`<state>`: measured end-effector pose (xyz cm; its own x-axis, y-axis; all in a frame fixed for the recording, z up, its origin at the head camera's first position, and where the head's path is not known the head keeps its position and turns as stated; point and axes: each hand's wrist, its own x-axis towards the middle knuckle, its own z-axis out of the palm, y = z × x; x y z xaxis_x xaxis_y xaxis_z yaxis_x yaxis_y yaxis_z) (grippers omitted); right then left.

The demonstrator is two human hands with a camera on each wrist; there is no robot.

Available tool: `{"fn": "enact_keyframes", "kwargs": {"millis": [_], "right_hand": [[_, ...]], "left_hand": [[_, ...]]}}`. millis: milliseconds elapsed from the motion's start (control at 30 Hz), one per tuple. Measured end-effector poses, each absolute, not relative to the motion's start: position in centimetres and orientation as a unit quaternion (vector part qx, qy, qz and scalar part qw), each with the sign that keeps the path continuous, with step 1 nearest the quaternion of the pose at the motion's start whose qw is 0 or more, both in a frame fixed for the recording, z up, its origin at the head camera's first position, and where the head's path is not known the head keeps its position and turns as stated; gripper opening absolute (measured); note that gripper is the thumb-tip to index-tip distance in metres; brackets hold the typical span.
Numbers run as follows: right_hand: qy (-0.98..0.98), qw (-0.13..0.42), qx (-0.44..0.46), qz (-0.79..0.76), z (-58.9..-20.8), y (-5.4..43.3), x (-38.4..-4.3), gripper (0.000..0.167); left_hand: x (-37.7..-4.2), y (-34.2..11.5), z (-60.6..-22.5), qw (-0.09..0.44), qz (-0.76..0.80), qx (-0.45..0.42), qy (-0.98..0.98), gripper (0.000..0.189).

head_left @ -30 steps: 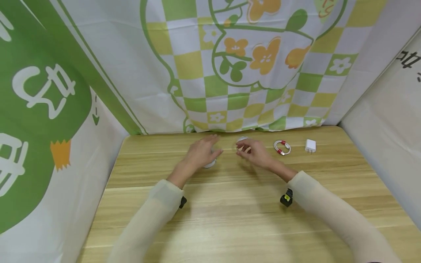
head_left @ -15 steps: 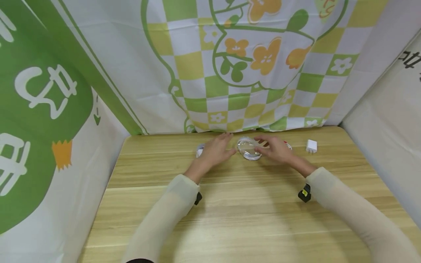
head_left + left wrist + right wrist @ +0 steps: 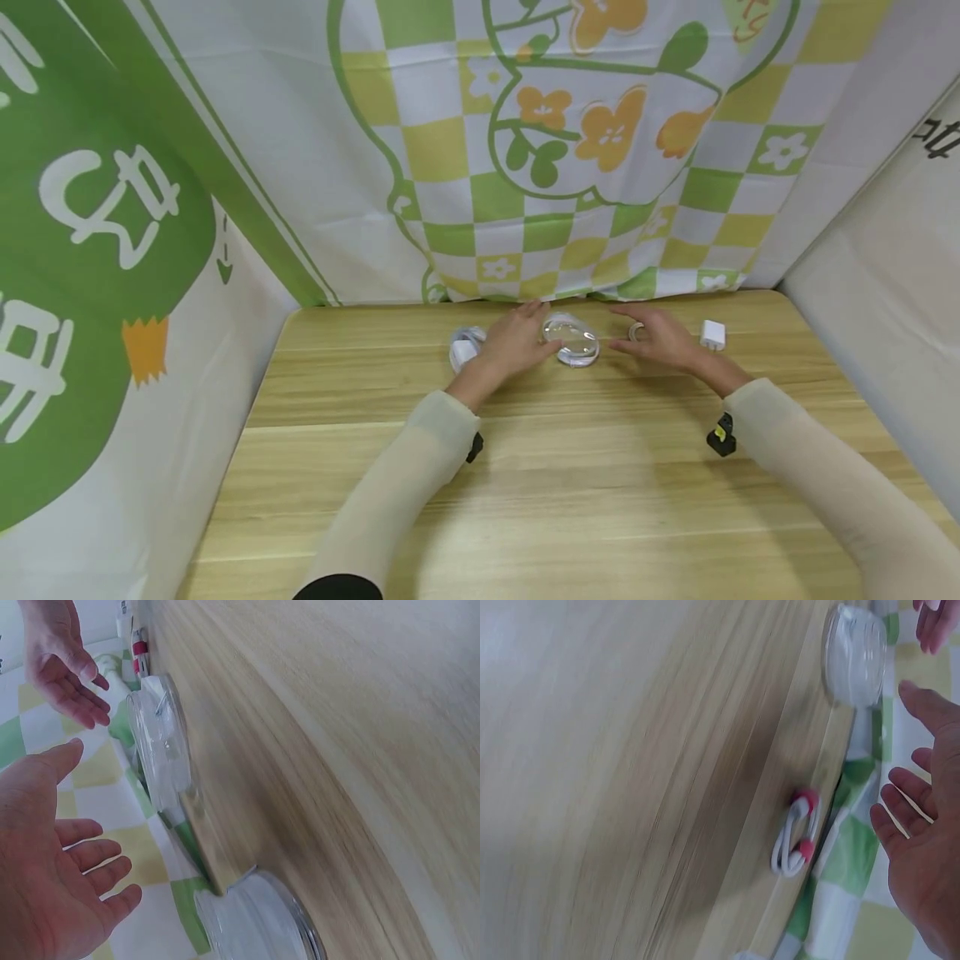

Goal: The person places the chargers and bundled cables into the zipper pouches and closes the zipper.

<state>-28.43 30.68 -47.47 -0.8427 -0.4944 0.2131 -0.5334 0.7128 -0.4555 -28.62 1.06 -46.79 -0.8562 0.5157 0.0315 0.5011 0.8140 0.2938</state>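
Note:
My left hand [image 3: 517, 340] is held with straight, relaxed fingers between two see-through coiled items. To its right lies a clear, ring-shaped coil [image 3: 572, 340], its thumb overlapping the near rim in the head view. On its other side is a similar coil with a white block [image 3: 467, 348]. My right hand [image 3: 660, 336], fingers spread, hovers over a white cable [image 3: 793, 832] looped up with red bands. That cable is mostly hidden behind the hand in the head view. Both palms face each other in the left wrist view, holding nothing.
A white charger plug [image 3: 713, 335] lies right of the right hand. The items stand in a row near the wooden table's [image 3: 555, 500] far edge. Behind that edge hangs a checked, flowered cloth [image 3: 495, 200], with printed cloth walls at both sides.
Both hands have moved to the right. The left hand has uncovered the coil with the white block; the right hand has left the middle coil and now covers most of the red-banded cable.

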Motion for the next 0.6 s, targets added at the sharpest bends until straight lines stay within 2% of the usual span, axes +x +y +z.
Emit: {"fn": "enact_keyframes", "kwargs": {"millis": [233, 600], "right_hand": [[-0.933, 0.007, 0.266, 0.242, -47.8, 32.7, -29.2, 0.078], [-0.935, 0.019, 0.292, 0.202, -49.2, 35.2, -29.9, 0.089]], "left_hand": [[-28.6, 2.0, -47.4, 0.039, 0.155, 0.242, 0.957, 0.095], [-28.6, 4.4, -48.6, 0.036, 0.117, 0.234, 0.965, 0.1]]}}
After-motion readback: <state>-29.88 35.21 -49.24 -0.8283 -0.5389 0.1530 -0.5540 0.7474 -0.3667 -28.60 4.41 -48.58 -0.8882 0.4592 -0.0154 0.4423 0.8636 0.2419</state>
